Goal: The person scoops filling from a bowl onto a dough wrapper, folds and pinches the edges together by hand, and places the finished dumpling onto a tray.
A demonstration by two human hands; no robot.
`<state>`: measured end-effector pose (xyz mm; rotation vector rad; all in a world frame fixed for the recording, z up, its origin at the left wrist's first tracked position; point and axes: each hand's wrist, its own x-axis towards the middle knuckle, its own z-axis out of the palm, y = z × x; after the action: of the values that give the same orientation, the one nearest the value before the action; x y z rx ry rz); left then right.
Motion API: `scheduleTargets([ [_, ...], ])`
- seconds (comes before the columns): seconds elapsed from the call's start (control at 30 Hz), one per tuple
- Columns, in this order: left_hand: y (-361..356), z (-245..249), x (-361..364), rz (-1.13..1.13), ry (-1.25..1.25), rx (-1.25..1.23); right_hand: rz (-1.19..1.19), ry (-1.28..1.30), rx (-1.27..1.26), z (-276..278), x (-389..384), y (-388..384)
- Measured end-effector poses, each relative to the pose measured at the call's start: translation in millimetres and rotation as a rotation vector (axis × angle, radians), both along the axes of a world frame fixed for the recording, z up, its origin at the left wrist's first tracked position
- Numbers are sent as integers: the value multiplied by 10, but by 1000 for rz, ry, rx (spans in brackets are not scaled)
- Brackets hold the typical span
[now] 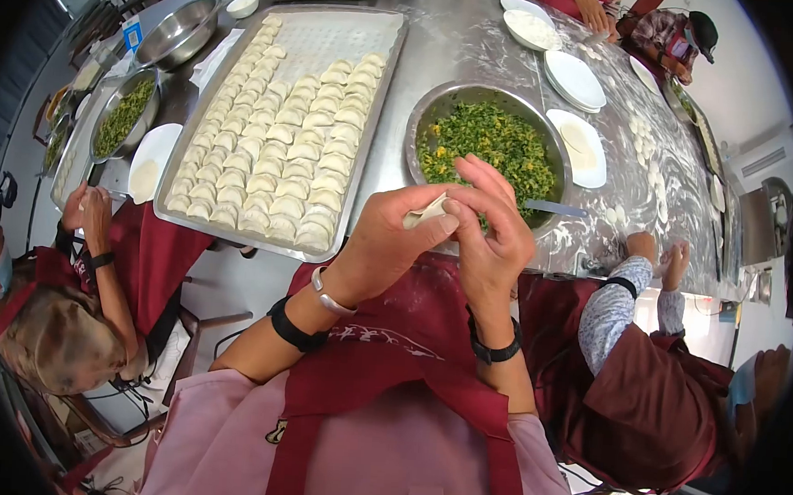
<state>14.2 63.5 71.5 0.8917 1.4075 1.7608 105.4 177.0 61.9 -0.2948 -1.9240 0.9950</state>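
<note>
Between my two hands, in front of my apron, is a pale folded dumpling [427, 211], mostly covered by the fingers. My left hand [388, 238] is closed on one side of it, with the thumb along the dough. My right hand [491, 235] pinches the other side, its outer fingers lifted. Just behind the hands stands a steel bowl [419, 114] of chopped green and yellow filling [487, 145], and a flat-handled utensil [555, 207] sticks out over its right rim. Left of my hands lies a metal tray [336, 38] with rows of folded dumplings [276, 152].
White plates [574, 80] and a plate with a dough wrapper [589, 172] sit right of the bowl. Flour and dough pieces [644, 139] cover the table's right side. Co-workers' hands are at left [94, 209], right [656, 257] and far side [593, 11]. Another filling bowl [156, 100] stands left.
</note>
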Motion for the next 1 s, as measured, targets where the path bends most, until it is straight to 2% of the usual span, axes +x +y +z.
scheduleTargets([
  [0.07, 7, 5, -39, -30, -100, -10, 10, 8, -23, -30, -24, 22],
  [0.1, 16, 5, -57, -46, -149, -14, -4, 16, -111, -30, -27, 7],
  [0.2, 100, -103, -59, 92, -218, 140, -40, 55, -329, -68, -4, -34],
  [0.33, 80, -42, -31, 215, -259, 163, -24, 129, -550, -182, 23, -73],
  [0.47, 109, -151, 27, 263, -252, 202, -10, 59, -589, -143, 12, -137],
  [0.77, 104, -216, 114, 283, -271, 180, 23, 181, -645, -103, -47, -249],
  [1.0, 119, -207, 186, 279, -286, 187, 17, 158, -638, -125, 3, -187],
])
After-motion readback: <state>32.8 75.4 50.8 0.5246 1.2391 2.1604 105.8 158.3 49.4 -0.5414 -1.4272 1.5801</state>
